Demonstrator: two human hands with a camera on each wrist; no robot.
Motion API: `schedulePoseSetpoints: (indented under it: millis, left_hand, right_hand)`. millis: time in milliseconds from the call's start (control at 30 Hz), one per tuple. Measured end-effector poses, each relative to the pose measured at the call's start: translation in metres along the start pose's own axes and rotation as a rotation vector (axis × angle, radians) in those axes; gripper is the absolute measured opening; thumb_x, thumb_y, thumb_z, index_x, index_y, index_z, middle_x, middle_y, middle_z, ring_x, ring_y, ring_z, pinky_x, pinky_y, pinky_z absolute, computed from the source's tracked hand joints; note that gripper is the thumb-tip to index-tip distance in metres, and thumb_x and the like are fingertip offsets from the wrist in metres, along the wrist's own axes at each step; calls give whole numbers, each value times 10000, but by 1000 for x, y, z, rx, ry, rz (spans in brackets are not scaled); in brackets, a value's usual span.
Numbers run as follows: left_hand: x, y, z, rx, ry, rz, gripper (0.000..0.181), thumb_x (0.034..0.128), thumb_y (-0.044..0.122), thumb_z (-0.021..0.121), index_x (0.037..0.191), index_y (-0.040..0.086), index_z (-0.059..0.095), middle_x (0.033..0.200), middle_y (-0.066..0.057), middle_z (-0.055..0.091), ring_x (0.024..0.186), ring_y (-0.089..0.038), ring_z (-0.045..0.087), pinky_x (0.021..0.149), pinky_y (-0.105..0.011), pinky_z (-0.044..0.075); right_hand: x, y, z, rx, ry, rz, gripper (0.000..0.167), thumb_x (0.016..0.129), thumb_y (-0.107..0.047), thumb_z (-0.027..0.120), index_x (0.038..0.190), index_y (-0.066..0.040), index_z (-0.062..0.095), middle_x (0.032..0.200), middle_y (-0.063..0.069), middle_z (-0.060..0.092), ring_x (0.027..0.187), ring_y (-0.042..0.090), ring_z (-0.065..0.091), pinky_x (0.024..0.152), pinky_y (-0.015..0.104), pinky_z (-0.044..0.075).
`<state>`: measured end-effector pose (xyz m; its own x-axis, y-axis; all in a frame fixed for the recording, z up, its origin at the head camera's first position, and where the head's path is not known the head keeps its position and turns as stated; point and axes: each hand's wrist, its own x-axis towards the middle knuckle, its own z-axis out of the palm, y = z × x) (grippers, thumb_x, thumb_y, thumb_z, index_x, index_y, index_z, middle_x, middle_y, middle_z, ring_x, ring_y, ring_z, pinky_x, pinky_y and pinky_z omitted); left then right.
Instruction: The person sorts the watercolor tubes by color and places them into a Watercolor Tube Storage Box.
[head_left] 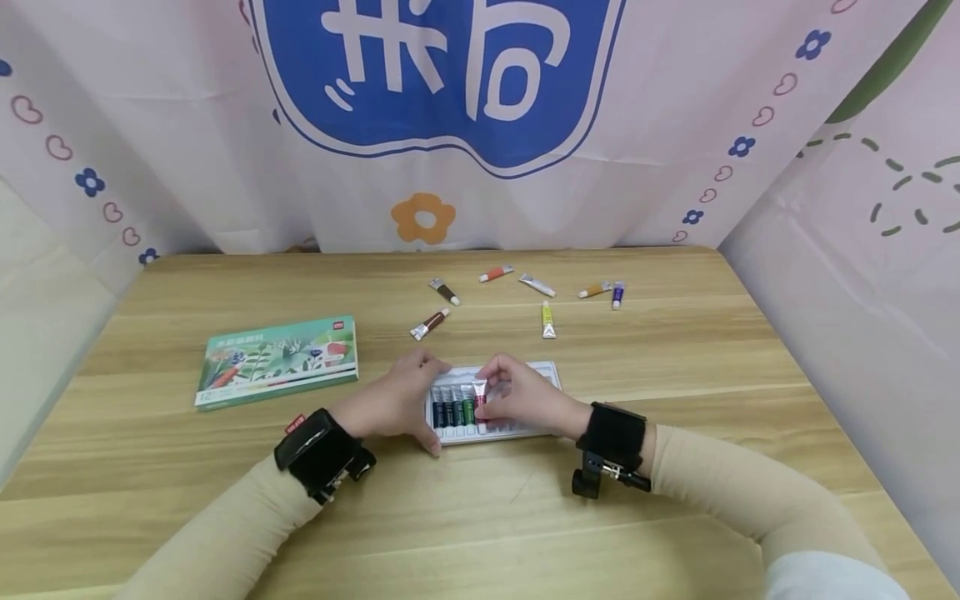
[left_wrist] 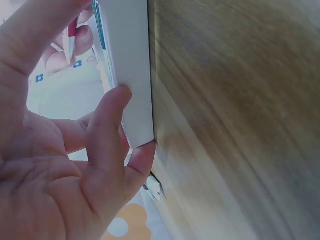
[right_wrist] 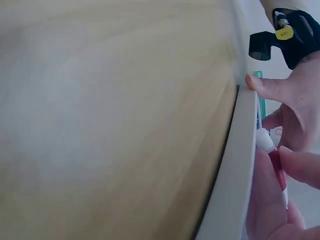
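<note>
A white plastic tray (head_left: 551, 372) lies on the table, with dark blue and green paint tubes (head_left: 448, 412) side by side in its left part. My left hand (head_left: 393, 396) grips the tray's left end, thumb at the front edge and fingers towards the back; the left wrist view shows fingertips against the white side wall (left_wrist: 135, 65). Between thumb and fingers, my right hand (head_left: 525, 396) pinches a red paint tube (head_left: 481, 404) over the tray, beside the green tube. Its white cap (right_wrist: 264, 140) shows in the right wrist view. The right hand hides part of the tray's right side.
Behind the tray lie several loose paint tubes, among them a yellow one (head_left: 547, 320), a purple one (head_left: 617, 296), an orange-red one (head_left: 496, 273) and a brown one (head_left: 430, 323). A green printed box (head_left: 277, 362) rests at the left. Curtains enclose the table's back and sides.
</note>
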<state>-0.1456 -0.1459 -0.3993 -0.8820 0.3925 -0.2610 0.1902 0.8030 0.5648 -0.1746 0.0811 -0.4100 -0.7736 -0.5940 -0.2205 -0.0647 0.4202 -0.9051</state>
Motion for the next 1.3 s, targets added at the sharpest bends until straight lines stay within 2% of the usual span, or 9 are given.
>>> schedulePoseSetpoints:
  millis: [233,333,500,633,767,933,1167,1300]
  left_hand:
    - [0,2,0,-7,0,-1,1145,514,249,1028,1473,-37,471,1422,-234,423,1283,-389,433,1083,-562,439]
    - [0,2,0,-10,1,0,1135,527,238,1027,1475,-40,467,1416,-228,420,1273,-379,431,1087,-550,436]
    - [-2,1,-1,-4,-1,7,1131,536,239,1023,1475,-47,461,1416,-235,417,1275,-384,429,1092,-553,429]
    - [-2,1,-1,3,0,7,1148,524,241,1023,1476,-54,455,1413,-240,418,1278,-392,432,1093,-557,429]
    - [-1,1,-1,1,-2,13,1148,524,249,1022,1475,-55,454,1403,-235,422,1272,-389,433,1090,-553,433]
    - [-1,1,-1,3,0,17,1158,520,253,1024,1479,-53,451,1412,-231,422,1278,-387,427,1098,-543,427]
    - [0,0,0,-1,-5,16,1167,513,259,1027,1480,-52,452,1415,-233,419,1269,-383,426,1095,-540,428]
    - [1,-2,1,1,-5,18,1169,514,272,1027,1480,-50,452,1409,-237,417,1270,-389,422,1094,-549,426]
  right_hand:
    - [1,3,0,-60,1,-21,432,844,-17,801,1207,18,569,1067,83,604,926,176,595,871,311,515]
    - [4,1,-1,-121,-8,-37,421,836,-46,817,1186,6,588,1047,65,631,923,158,605,872,311,526]
    - [6,-9,-3,-340,-5,-70,339,848,-130,834,1132,-57,665,1044,21,679,890,131,618,817,306,537]
    - [7,-13,-8,-564,-19,-164,307,875,-178,823,1142,-46,750,1047,5,662,857,113,591,751,265,528]
    - [4,-15,-10,-724,-50,-269,238,908,-190,795,1117,-76,789,1039,8,655,891,110,602,784,237,533]
    - [1,-17,-8,-766,-96,-347,151,931,-170,770,1055,-93,808,1020,8,705,917,111,651,832,246,556]
    - [0,-22,-7,-760,-143,-342,139,888,-182,814,1000,-100,810,969,5,756,901,108,694,818,237,564]
    - [2,-25,-5,-827,-187,-375,133,883,-173,817,993,-98,811,936,3,749,830,81,675,756,191,546]
